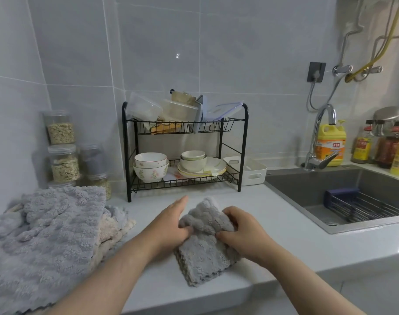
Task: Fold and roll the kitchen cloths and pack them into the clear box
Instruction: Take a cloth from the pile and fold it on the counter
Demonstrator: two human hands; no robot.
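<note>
A folded grey fleece cloth (pixel 205 258) lies on the white counter near its front edge, its far end turned up into a loose roll. My left hand (pixel 171 221) pinches the roll's left side, thumb tucked under the fabric. My right hand (pixel 241 228) grips its right side, fingers curled over the top. A heap of more cloths (pixel 46 242), grey over cream, fills the counter's left end. Clear plastic boxes (pixel 146 110) sit tipped on the top shelf of the black wire rack.
The black dish rack (pixel 242 151) with bowls and plates stands behind the cloth. Jars of grain (pixel 62 146) line the left wall. A white bin (pixel 253 171) sits beside the rack. To the right lie a sink (pixel 291 201), a tap (pixel 319 142) and bottles.
</note>
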